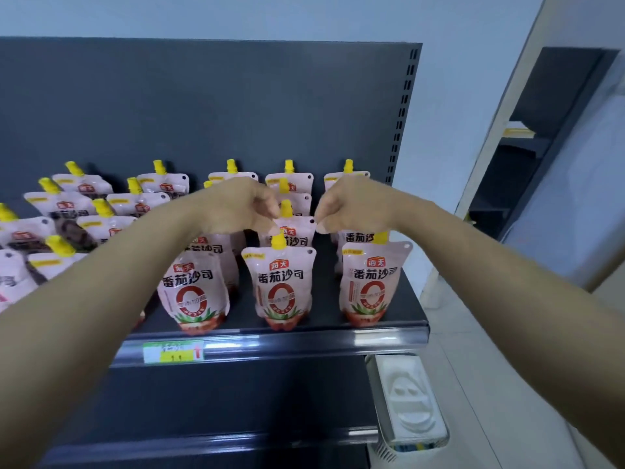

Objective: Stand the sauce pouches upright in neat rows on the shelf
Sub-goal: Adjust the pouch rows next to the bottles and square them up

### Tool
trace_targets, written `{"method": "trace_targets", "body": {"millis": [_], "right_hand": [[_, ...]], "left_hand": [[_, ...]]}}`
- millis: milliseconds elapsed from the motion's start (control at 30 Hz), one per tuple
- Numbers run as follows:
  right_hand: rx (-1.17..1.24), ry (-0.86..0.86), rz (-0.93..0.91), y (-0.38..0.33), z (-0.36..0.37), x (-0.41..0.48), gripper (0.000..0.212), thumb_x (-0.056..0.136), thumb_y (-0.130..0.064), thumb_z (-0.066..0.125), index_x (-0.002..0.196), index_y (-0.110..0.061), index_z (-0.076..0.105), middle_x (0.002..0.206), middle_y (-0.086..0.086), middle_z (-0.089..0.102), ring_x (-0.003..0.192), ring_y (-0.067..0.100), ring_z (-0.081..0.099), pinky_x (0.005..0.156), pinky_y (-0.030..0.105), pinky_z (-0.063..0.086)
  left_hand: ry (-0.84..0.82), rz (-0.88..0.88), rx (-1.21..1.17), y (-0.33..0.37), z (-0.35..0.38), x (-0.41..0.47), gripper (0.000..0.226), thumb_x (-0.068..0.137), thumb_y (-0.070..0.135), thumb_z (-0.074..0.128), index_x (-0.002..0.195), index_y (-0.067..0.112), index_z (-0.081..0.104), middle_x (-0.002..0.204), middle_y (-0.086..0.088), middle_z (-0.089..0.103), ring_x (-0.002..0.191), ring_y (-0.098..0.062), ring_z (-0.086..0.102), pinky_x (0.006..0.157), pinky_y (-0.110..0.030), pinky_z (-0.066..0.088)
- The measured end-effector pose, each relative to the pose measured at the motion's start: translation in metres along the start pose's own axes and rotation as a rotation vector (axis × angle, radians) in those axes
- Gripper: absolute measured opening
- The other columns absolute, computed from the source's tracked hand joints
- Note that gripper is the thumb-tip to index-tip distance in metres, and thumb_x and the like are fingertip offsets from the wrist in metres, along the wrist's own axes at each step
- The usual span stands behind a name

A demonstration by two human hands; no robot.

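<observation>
Dark grey shelving is seen against a pale wall, with a slotted back panel (236,106) behind the upper shelf (304,333). Pink sauce pouches (370,282) with yellow caps are set out on this shelf in columns running from the front edge to the back panel. On the right half, three columns are observed standing upright and facing forward, with a front row of three evenly spaced just behind the shelf lip. On the left half, a group of leaning pouches (67,211) is noted, tilted and turned at differing angles, less tidy than the right.

The held pouch (294,233) is located in the middle column, second from the front, directly behind the front centre pouch (282,286). It is upright, its yellow cap (286,208) showing between the two hands.

The left hand (243,206) is brought in from the left, fingers clenched, fingertips pinching the pouch's upper left corner. The right hand (351,204) is brought in from the right, fingers likewise clenched, pinching the upper right corner beside the punched hole. Both forearms are extended over the shelf lip.

A green and yellow price tag (172,352) is fixed in the shelf's front rail, left of centre. A lower shelf (203,434) is visible beneath. A white container (409,411) is recorded at the unit's lower right, by the tiled floor.
</observation>
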State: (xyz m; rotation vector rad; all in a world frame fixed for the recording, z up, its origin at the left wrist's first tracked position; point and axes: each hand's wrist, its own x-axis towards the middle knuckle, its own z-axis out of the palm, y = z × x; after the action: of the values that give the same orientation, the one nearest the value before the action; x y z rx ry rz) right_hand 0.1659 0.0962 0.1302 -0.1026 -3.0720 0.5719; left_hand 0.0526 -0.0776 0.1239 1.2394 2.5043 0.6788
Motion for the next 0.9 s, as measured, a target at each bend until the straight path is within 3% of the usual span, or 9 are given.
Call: {"method": "trace_targets", "body": {"millis": [67, 133, 200, 267, 400, 533, 667, 800, 900], "right_hand": [[-0.072, -0.108, -0.001, -0.01, 0.015, 0.009, 0.021, 0.087, -0.014, 0.063, 0.104, -0.008, 0.073, 0.107, 0.002, 0.073, 0.099, 0.016, 0.066, 0.085, 0.026, 0.051], [-0.099, -0.179, 0.025, -0.015, 0.026, 0.015, 0.023, 0.089, -0.016, 0.062, 0.109, -0.008, 0.071, 0.11, 0.007, 0.072, 0.102, 0.021, 0.066, 0.09, 0.031, 0.052], [-0.103, -0.233, 0.059, -0.017, 0.032, 0.018, 0.019, 0.09, -0.014, 0.059, 0.104, -0.006, 0.071, 0.104, 0.013, 0.073, 0.09, 0.021, 0.068, 0.076, 0.028, 0.054], [-0.105, -0.257, 0.078, -0.019, 0.036, 0.02, 0.013, 0.092, -0.011, 0.056, 0.084, -0.008, 0.066, 0.089, 0.013, 0.073, 0.071, 0.015, 0.064, 0.058, 0.019, 0.045], [-0.107, -0.273, 0.107, -0.024, 0.037, 0.02, 0.031, 0.093, -0.01, 0.054, 0.063, -0.015, 0.055, 0.065, 0.003, 0.064, 0.066, 0.012, 0.064, 0.059, 0.018, 0.044], [-0.083, -0.291, 0.145, -0.025, 0.036, 0.018, 0.029, 0.092, -0.011, 0.055, 0.063, -0.016, 0.057, 0.061, -0.001, 0.064, 0.062, 0.008, 0.065, 0.067, 0.022, 0.049], [-0.095, -0.286, 0.178, -0.027, 0.036, 0.019, 0.022, 0.092, -0.01, 0.055, 0.081, 0.006, 0.064, 0.064, 0.003, 0.066, 0.058, 0.005, 0.065, 0.065, 0.022, 0.049], [-0.115, -0.296, 0.205, -0.029, 0.036, 0.021, 0.028, 0.092, -0.01, 0.054, 0.064, -0.008, 0.055, 0.062, 0.001, 0.063, 0.067, 0.014, 0.07, 0.068, 0.023, 0.051], [-0.126, -0.341, 0.248, -0.036, 0.029, 0.022, 0.019, 0.092, -0.011, 0.056, 0.074, -0.006, 0.063, 0.072, 0.003, 0.066, 0.073, 0.016, 0.068, 0.068, 0.022, 0.053]], "left_hand": [[-0.024, -0.014, -0.071, -0.008, 0.0, -0.006, 0.028, 0.073, 0.025, 0.077, 0.097, 0.018, 0.066, 0.099, 0.002, 0.067, 0.095, -0.013, 0.062, 0.087, -0.027, 0.045], [-0.059, -0.015, -0.079, -0.017, 0.001, -0.01, 0.027, 0.073, 0.025, 0.077, 0.096, 0.02, 0.066, 0.094, 0.003, 0.068, 0.09, -0.012, 0.062, 0.084, -0.026, 0.046], [-0.112, -0.011, 0.01, -0.024, 0.005, -0.012, 0.02, 0.075, 0.02, 0.076, 0.092, 0.019, 0.067, 0.084, 0.006, 0.065, 0.08, -0.01, 0.06, 0.073, -0.022, 0.044], [-0.147, 0.008, 0.07, -0.03, 0.012, -0.013, 0.009, 0.078, 0.013, 0.073, 0.084, 0.017, 0.067, 0.077, 0.008, 0.062, 0.076, -0.011, 0.058, 0.072, -0.023, 0.044], [-0.089, 0.047, 0.111, -0.038, 0.019, -0.009, 0.009, 0.08, 0.005, 0.069, 0.081, 0.013, 0.068, 0.073, 0.007, 0.062, 0.076, -0.013, 0.058, 0.074, -0.024, 0.043], [-0.078, 0.083, 0.113, -0.044, 0.021, -0.002, 0.011, 0.079, 0.002, 0.069, 0.089, 0.007, 0.071, 0.085, -0.006, 0.071, 0.082, -0.019, 0.065, 0.078, -0.029, 0.051], [-0.074, 0.14, 0.074, -0.05, 0.023, 0.003, 0.015, 0.079, 0.002, 0.068, 0.092, 0.008, 0.072, 0.082, 0.0, 0.069, 0.079, -0.013, 0.063, 0.078, -0.027, 0.049], [-0.076, 0.176, 0.063, -0.055, 0.023, 0.004, 0.016, 0.081, 0.004, 0.067, 0.094, 0.011, 0.072, 0.076, 0.011, 0.062, 0.074, -0.004, 0.057, 0.075, -0.023, 0.043], [-0.105, 0.197, 0.05, -0.057, 0.019, 0.001, 0.021, 0.082, 0.004, 0.066, 0.101, 0.012, 0.07, 0.085, 0.006, 0.064, 0.082, -0.01, 0.06, 0.079, -0.025, 0.048]]}}
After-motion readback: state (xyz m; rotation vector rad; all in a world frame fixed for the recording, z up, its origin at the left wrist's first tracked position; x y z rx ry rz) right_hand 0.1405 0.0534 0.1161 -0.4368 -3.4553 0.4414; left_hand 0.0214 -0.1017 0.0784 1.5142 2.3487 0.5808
